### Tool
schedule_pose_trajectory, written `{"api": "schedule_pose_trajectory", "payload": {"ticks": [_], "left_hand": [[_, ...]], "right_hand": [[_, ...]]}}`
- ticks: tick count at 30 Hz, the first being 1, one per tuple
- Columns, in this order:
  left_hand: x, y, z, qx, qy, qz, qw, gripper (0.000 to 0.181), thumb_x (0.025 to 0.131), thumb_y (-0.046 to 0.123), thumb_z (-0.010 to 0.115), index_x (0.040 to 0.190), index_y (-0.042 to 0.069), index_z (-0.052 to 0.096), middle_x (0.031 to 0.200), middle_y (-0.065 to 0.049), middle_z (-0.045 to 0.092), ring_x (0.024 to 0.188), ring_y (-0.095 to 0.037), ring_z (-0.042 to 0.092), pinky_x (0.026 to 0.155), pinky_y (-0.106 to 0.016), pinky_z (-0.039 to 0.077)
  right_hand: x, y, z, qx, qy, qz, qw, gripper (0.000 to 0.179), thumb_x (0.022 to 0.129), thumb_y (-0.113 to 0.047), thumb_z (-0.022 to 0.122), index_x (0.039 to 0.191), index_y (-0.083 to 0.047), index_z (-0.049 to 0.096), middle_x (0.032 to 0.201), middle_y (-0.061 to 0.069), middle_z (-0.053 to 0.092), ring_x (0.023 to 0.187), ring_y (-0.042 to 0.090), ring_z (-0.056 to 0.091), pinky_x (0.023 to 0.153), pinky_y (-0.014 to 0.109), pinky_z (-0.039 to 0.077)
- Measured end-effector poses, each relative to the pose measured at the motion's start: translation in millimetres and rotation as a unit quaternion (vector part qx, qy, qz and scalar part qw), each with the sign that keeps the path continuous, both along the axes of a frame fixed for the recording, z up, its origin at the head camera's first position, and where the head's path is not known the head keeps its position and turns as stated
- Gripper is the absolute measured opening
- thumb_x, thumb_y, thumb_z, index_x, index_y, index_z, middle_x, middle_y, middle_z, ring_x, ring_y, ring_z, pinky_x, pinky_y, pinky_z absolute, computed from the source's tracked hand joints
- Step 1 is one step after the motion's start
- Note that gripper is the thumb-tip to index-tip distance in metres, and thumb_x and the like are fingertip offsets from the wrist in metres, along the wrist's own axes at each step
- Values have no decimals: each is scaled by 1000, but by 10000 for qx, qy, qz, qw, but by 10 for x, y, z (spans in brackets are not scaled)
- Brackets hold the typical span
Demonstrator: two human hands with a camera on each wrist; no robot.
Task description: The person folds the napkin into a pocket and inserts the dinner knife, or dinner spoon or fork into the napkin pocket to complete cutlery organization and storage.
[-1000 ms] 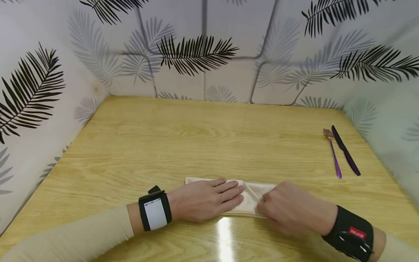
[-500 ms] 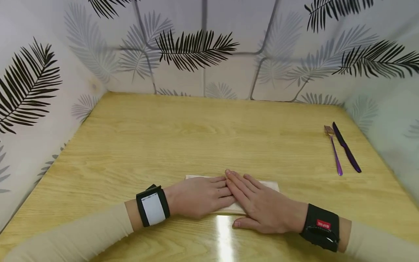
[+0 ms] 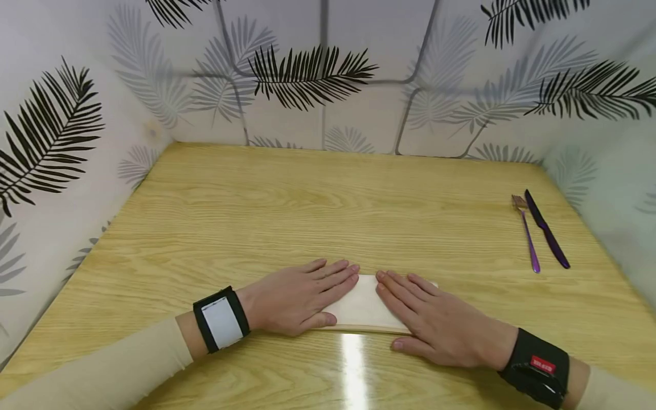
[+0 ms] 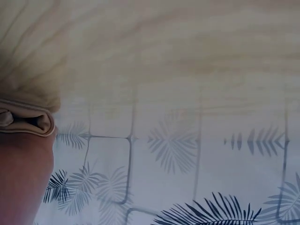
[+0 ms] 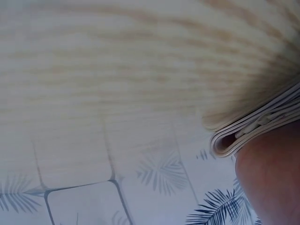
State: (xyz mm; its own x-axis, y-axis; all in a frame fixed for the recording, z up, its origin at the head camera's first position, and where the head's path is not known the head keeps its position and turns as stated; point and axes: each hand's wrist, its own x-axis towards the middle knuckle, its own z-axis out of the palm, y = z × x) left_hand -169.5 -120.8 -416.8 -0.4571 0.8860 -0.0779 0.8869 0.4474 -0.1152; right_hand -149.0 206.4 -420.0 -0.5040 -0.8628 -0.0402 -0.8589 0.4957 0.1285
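Left hand [image 3: 301, 297], right hand [image 3: 438, 323] atop folded cloth [image 3: 365, 304]

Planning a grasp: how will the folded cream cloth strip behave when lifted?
The folded cream cloth strip is probably floppy: the wrist views show its layers curving in soft loops. Likely light, as it lies thin and flat. A one-layer pinch might unfold it, since gaps show between layers.

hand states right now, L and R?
Left hand: open, fingers resting on the left part of the folded cloth, not gripping.
Right hand: open, fingers resting on its right part, not gripping.
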Motion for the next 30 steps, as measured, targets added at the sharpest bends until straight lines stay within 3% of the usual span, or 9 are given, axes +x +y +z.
{"api": "schedule_pose_trajectory", "payload": {"ticks": [4, 13, 21, 22, 24, 26, 28, 30], "left_hand": [[21, -84, -41, 148, 72, 99, 9998, 73, 108, 56, 14, 164, 10, 5, 172, -7, 5, 160, -20, 7, 128, -42, 20], [62, -195, -36, 164, 580, 330, 9976, 80, 106, 62, 13, 162, 5, 18, 171, -13, 14, 160, -23, 15, 126, -42, 26], [6, -230, -10, 260, 244, 508, 9981, 79, 106, 62, 16, 163, 7, 16, 172, -11, 12, 160, -22, 13, 126, -48, 24], [-14, -219, -2, 265, 156, 574, 9979, 79, 106, 63, 16, 163, 8, 15, 172, -10, 11, 160, -21, 12, 127, -50, 23], [-55, -189, 24, 282, -43, 736, 9969, 80, 105, 64, 16, 164, 10, 13, 172, -9, 10, 160, -21, 10, 127, -52, 21], [-76, -175, 70, 356, -279, 906, 9949, 81, 104, 66, 19, 164, 11, 14, 172, -10, 11, 160, -22, 11, 127, -54, 19], [-75, -191, 137, 576, -453, 1064, 9916, 79, 104, 66, 24, 163, 12, 22, 170, -12, 19, 159, -23, 19, 126, -55, 22], [-57, -237, 220, 871, -422, 1166, 9885, 75, 103, 65, 33, 159, 14, 35, 165, -12, 34, 155, -25, 32, 124, -54, 28]], "right_hand": [[21, 66, -18, -109, 190, -42, 9998, 78, 107, -57, 34, 164, -9, 14, 173, 9, 11, 160, 24, 15, 127, 28, -9], [42, 181, -7, -233, 241, -191, 9993, 75, 107, -52, 40, 163, -7, 17, 172, 9, 15, 159, 25, 20, 127, 26, -8], [-27, 304, 0, -348, 400, -205, 9984, 72, 107, -47, 45, 162, -6, 22, 170, 12, 21, 156, 29, 28, 127, 26, -8], [-42, 318, 9, -319, 309, -321, 9985, 72, 107, -47, 44, 162, -7, 22, 170, 11, 20, 156, 28, 27, 127, 25, -9], [-70, 333, 39, -220, 111, -572, 9981, 71, 107, -49, 42, 162, -9, 22, 171, 9, 20, 157, 27, 26, 130, 31, 1], [-81, 320, 116, -69, -368, -918, 9951, 73, 107, -54, 38, 163, -10, 21, 171, 8, 17, 158, 28, 23, 130, 41, 12], [-83, 283, 264, 106, -913, -1275, 9876, 79, 104, -60, 38, 163, -9, 21, 171, 10, 16, 158, 31, 20, 125, 52, 24], [-98, 228, 455, 144, -1138, -1399, 9835, 82, 102, -62, 42, 161, -7, 26, 169, 15, 23, 156, 36, 26, 119, 60, 32]]}}
